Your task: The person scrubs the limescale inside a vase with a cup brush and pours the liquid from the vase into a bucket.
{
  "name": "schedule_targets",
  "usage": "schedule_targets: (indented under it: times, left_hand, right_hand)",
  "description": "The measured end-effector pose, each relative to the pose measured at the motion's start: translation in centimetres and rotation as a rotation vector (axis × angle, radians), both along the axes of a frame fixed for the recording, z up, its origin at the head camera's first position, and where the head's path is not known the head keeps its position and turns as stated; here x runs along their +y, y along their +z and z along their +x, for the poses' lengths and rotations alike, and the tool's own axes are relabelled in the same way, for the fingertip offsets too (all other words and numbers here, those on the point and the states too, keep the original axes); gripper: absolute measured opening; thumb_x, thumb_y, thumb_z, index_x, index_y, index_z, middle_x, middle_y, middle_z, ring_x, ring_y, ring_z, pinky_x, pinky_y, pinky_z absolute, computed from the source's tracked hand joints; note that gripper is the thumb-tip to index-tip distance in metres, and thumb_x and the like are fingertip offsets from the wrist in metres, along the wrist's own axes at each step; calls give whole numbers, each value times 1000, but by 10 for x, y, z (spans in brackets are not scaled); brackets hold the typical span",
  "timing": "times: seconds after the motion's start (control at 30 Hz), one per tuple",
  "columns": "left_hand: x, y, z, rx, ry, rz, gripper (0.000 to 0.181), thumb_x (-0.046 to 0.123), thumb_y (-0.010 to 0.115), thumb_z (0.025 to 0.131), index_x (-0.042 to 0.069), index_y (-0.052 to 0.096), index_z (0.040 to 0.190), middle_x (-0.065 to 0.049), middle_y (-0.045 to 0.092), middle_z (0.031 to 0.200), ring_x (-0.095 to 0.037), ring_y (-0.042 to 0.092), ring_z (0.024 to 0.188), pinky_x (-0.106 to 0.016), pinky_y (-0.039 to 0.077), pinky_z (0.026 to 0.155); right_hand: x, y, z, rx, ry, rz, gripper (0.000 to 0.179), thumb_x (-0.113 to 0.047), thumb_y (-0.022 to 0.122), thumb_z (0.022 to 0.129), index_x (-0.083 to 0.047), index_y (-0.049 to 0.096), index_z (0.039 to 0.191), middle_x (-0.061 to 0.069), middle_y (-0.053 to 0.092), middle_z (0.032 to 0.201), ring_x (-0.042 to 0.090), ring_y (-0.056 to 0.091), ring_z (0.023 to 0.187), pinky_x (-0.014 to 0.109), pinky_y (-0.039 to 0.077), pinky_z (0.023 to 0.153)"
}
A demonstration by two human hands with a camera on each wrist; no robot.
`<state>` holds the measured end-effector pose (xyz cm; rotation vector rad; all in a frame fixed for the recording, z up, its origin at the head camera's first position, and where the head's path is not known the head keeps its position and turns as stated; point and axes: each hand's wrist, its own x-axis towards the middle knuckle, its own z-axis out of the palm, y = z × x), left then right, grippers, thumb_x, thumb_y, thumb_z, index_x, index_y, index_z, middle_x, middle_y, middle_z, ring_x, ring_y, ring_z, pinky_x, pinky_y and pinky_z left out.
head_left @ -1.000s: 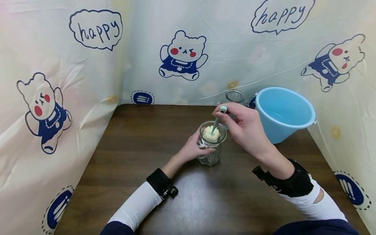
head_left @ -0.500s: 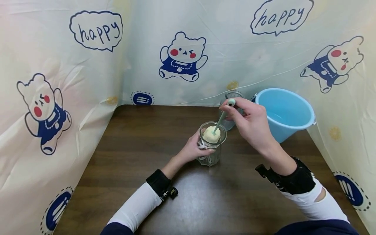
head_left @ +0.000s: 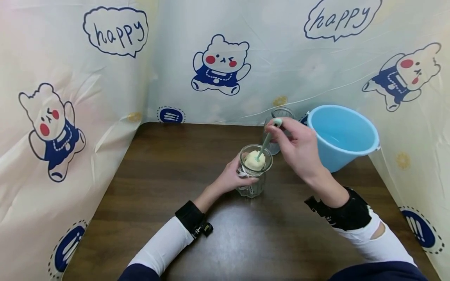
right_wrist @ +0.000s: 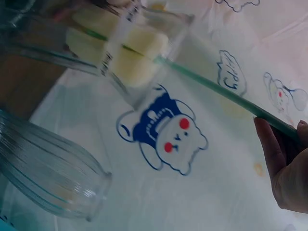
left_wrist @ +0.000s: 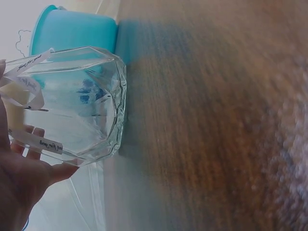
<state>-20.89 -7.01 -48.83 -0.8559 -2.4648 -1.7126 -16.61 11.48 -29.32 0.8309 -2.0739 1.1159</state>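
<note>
Narrowly, right fingers [right_wrist: 267,139] pinch a handle [right_wrist: 226,92]; left fingers [head_left: 247,181] span a jar [left_wrist: 72,115].

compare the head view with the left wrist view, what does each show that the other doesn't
Only the head view: the right hand pinching a mint-green utensil. It also shows a second jar behind, which I can't make out in the left wrist view.

Only the left wrist view: a side-on look at the faceted glass jar, with dark lettering discernible on its white ribbon.

Both: the left hand gripping that jar, the cream-coloured lump inside, the light-blue bucket and the wooden table.
</note>
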Motion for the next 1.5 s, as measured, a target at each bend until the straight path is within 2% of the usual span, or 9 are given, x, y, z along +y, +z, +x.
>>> schedule_targets:
  times: [0.17,0.4,0.47,0.63,0.77,1.07,1.17,1.43,1.5]
  left_hand:
    - [1,4,-3,21,7,3,77,32,86,67,21,48,133,1,62,122,-10,53,110,-39,45,97]
    - [1,0,-1,-2,5,-6,77,31,86,67,21,47,133,2,60,122,-9,53,110,-38,46,97]
    - [1,8,4,6,5,1,76,26,86,68,17,47,133,-2,61,122,-11,54,110,-39,46,96]
    - [-1,28,16,13,-9,13,73,19,85,69,10,48,132,-9,62,122,-16,54,111,-40,45,97]
    - [-1,30,15,24,-15,15,73,19,85,69,9,48,132,-9,62,122,-17,54,111,-40,45,97]
    - [1,-3,-2,-12,-2,-17,79,32,85,69,23,44,136,0,59,123,-11,53,111,-39,46,96]
    - [1,-5,-4,-14,-25,-4,78,33,85,70,22,44,136,0,59,123,-12,53,111,-39,46,96]
    - [-1,-2,-2,-29,-13,-8,78,34,85,69,24,45,134,3,59,121,-9,54,109,-36,46,96]
    - [-1,8,3,-33,-21,5,77,29,85,70,20,45,135,0,60,122,-12,55,111,-38,46,97]
  right_hand:
    - [5,11,2,31,-19,-23,8,4,71,82,3,69,90,8,68,80,9,64,67,16,54,65]
    - [7,-9,2,-5,-14,64,6,-1,68,87,1,69,93,8,68,81,13,65,68,18,54,61]
    - [7,-10,2,-12,-15,70,6,-1,68,87,0,69,93,7,68,81,13,65,68,17,53,60]
    - [11,6,8,2,1,48,10,5,70,82,2,69,92,8,67,80,10,64,67,15,53,63]
    - [13,18,14,-35,38,88,10,2,69,85,1,68,95,7,67,83,8,61,69,16,53,66]
    - [10,-1,7,-169,63,226,10,-14,61,95,-8,67,99,2,66,86,7,50,67,22,48,63]
    - [8,-3,2,-174,67,208,10,-15,60,96,-8,67,98,2,67,85,7,51,67,24,48,63]
    - [-3,1,-5,-239,86,166,13,-17,58,97,-7,66,94,2,66,84,10,53,69,25,48,65]
    - [-5,0,-3,-261,93,189,13,-16,58,97,-6,66,95,4,63,80,10,51,65,24,46,60]
